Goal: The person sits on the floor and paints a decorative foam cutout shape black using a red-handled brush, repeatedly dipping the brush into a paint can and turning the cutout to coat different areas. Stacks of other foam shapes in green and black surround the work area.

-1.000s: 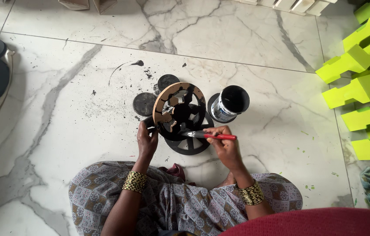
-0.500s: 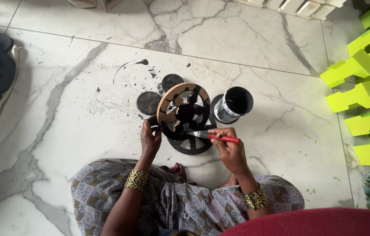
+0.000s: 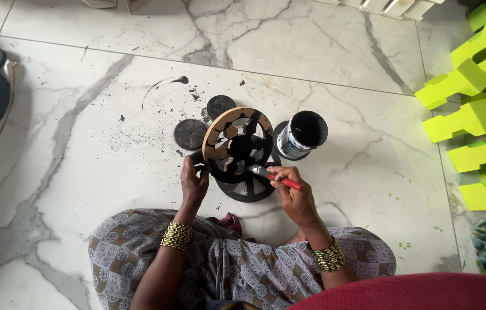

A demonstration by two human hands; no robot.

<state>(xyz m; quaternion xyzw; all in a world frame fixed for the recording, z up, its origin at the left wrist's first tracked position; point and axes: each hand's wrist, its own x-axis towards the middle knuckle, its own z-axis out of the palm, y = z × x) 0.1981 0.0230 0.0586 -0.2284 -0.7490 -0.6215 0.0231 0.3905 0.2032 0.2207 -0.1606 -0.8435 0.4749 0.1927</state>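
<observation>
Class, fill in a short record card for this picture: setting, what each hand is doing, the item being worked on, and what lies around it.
Setting: white marble floor, person seated on it
Left hand: grips the edge of a round slotted wooden wheel, held tilted
Right hand: holds a red-handled paintbrush, bristles at the wheel
Wheel finish: partly black, partly bare wood
Under it: a black wheel flat on the floor
Beside: open can of black paint; two black discs
Far side: lime-green blocks
Floor marks: black spatter
</observation>
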